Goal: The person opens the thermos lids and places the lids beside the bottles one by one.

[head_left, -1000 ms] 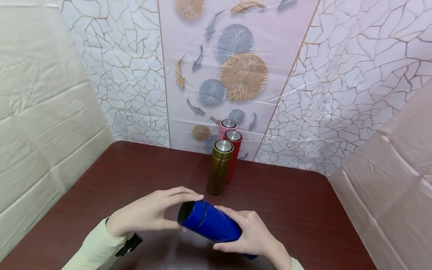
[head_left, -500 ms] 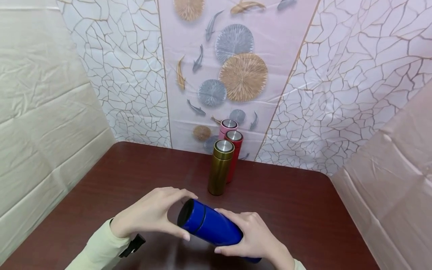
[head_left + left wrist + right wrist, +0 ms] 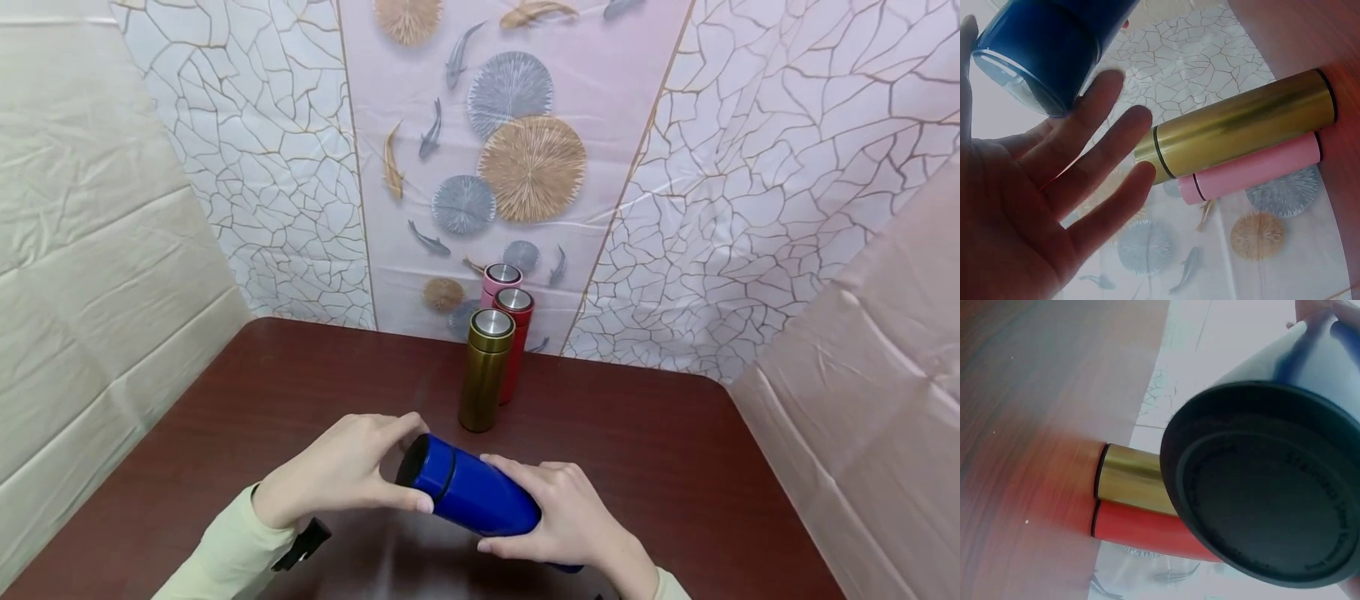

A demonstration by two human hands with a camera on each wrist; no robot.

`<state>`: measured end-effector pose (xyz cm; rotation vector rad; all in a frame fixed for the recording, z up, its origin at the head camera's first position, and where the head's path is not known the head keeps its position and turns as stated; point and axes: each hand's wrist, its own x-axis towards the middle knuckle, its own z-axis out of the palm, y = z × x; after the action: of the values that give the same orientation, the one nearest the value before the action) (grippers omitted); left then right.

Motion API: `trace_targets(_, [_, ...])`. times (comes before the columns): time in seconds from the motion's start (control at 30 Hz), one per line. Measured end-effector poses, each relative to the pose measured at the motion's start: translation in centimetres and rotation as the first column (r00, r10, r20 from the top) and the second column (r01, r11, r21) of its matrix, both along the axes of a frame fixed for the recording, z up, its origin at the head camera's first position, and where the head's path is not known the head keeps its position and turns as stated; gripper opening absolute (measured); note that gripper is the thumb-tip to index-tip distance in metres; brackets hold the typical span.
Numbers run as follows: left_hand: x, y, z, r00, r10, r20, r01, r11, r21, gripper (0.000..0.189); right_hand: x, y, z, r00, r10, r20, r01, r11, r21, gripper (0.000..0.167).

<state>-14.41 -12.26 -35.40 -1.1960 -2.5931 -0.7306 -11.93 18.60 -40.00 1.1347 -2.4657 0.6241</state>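
A blue vacuum flask (image 3: 483, 497) is held tilted above the table, its capped end up and to the left. My right hand (image 3: 566, 512) grips its body from the right, thumb below and fingers over the top. At the cap (image 3: 423, 467) is my left hand (image 3: 341, 467), its thumb on the lower side and fingers at the upper edge, pinching it. In the left wrist view, the other left fingers (image 3: 1094, 156) are spread below the cap. The flask's black base (image 3: 1266, 494) faces the right wrist view. My right fingers are mostly hidden there.
Behind the hands stand a gold flask (image 3: 486, 375), a red flask (image 3: 517, 350) and a pink flask (image 3: 501, 277), close together and upright on the dark red-brown table (image 3: 637, 467). Patterned cloth (image 3: 525, 108) hangs at the table's back edge.
Half a second ago my left fingers and thumb were spread off the cap; now they close around it. My right hand keeps its grip, and the flask has hardly moved.
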Motion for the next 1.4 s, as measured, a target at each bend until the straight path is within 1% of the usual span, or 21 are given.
trace_targets(0.13, [-0.1, 0.0, 0.0, 0.996, -0.089, -0.013, 0.089, 0.995, 0.043, 0.075, 0.0, 0.2, 0.0, 0.999, -0.011, -0.031, 0.010, 1.000, -0.023, 0.081])
trace_targets(0.2, [-0.2, 0.0, 0.0, 0.989, -0.139, -0.041, 0.142, 0.988, 0.058, 0.082, 0.0, 0.3, -0.1, 1.000, -0.008, -0.028, 0.007, 0.999, -0.035, 0.080])
trace_targets(0.27, [-0.1, -0.1, 0.1, 0.981, -0.170, -0.091, 0.176, 0.983, 0.058, 0.083, 0.0, 0.4, -0.1, 0.999, -0.008, -0.032, 0.007, 0.999, -0.041, 0.080])
trace_targets(0.33, [0.0, -0.1, 0.3, 0.972, -0.194, -0.135, 0.203, 0.978, 0.050, 0.082, 0.0, 0.6, -0.2, 0.999, -0.003, -0.038, 0.002, 0.999, -0.044, 0.081])
trace_targets(0.4, [0.1, -0.2, 0.5, 0.962, -0.219, -0.163, 0.228, 0.973, 0.038, 0.080, 0.0, 0.7, -0.1, 0.999, -0.003, -0.050, 0.001, 0.999, -0.043, 0.082])
trace_targets(0.53, [0.2, -0.2, 0.5, 0.950, -0.265, -0.165, 0.272, 0.962, 0.023, 0.078, 0.1, 0.9, -0.2, 0.995, 0.026, -0.091, -0.031, 0.998, -0.049, 0.081])
trace_targets(0.63, [0.2, -0.2, 0.5, 0.948, -0.273, -0.164, 0.279, 0.960, 0.015, 0.077, 0.1, 1.0, -0.3, 0.993, 0.039, -0.114, -0.045, 0.998, -0.054, 0.080])
trace_targets(0.8, [0.1, -0.2, 0.2, 0.951, -0.246, -0.189, 0.252, 0.968, 0.010, 0.076, 0.0, 1.3, -0.5, 0.992, 0.033, -0.123, -0.040, 0.998, -0.057, 0.081])
trace_targets(0.93, [-0.1, 0.1, -0.1, 0.953, -0.215, -0.215, 0.223, 0.975, 0.013, 0.079, -0.2, 1.4, -0.8, 0.987, 0.022, -0.159, -0.031, 0.998, -0.057, 0.082])
trace_targets(1.0, [-0.2, 0.2, -0.1, 0.955, -0.186, -0.232, 0.194, 0.981, 0.013, 0.081, -0.4, 1.4, -0.9, 0.983, 0.012, -0.186, -0.023, 0.998, -0.057, 0.082])
trace_targets(1.07, [-0.3, 0.3, -0.2, 0.954, -0.159, -0.256, 0.169, 0.985, 0.019, 0.081, -0.5, 1.3, -1.0, 0.980, 0.001, -0.199, -0.012, 0.998, -0.054, 0.083])
trace_targets(1.2, [-0.4, 0.5, -0.5, 0.955, -0.085, -0.283, 0.101, 0.994, 0.043, 0.073, -0.6, 1.1, -1.2, 0.978, -0.004, -0.210, -0.007, 0.999, -0.049, 0.084])
trace_targets(1.3, [-0.4, 0.7, -0.7, 0.960, -0.028, -0.278, 0.048, 0.997, 0.066, 0.064, -0.6, 0.9, -1.3, 0.976, -0.002, -0.217, -0.009, 0.999, -0.047, 0.085])
trace_targets(1.4, [-0.3, 0.8, -0.9, 0.966, 0.031, -0.258, -0.012, 0.997, 0.077, 0.055, -0.6, 0.8, -1.4, 0.973, -0.003, -0.229, -0.009, 0.999, -0.051, 0.086])
